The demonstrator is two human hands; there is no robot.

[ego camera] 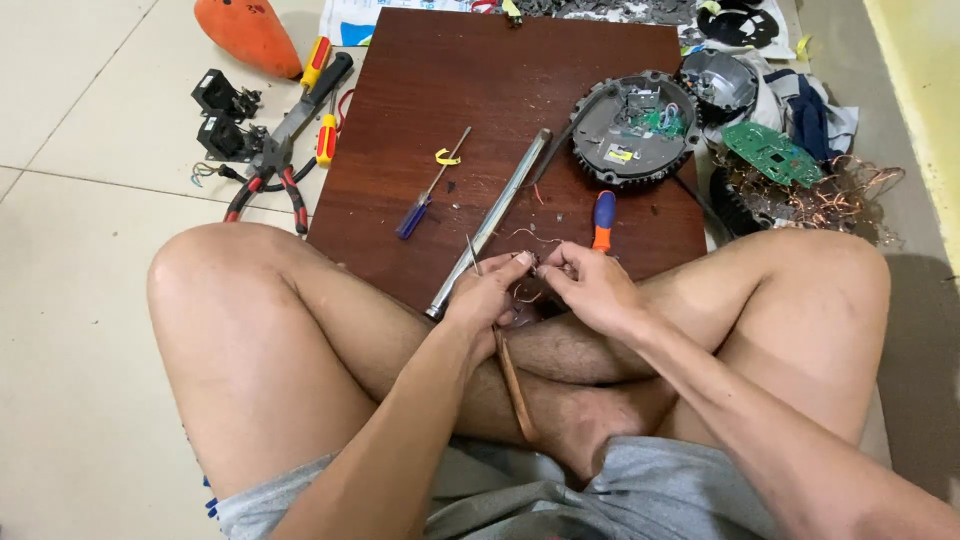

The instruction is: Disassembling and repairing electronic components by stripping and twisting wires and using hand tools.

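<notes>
I sit cross-legged on the floor with both hands together over my shins at the near edge of a dark wooden board [500,90]. My left hand [487,295] holds a slim tool with a wooden handle [515,385]; its thin metal tip rises by my thumb. My right hand [590,285] pinches a thin copper wire [530,237] against the left fingertips. A long metal rod [495,215] lies diagonally on the board just beside my left hand. An orange-and-blue screwdriver [604,218] lies just beyond my right hand.
On the board are a blue-handled screwdriver [428,190] and an opened round dark housing with a circuit inside [632,128]. Left of the board lie pliers [270,175], screwdrivers, black parts [222,115] and an orange object [248,33]. Right: green circuit board [772,153], copper wire tangle [840,195].
</notes>
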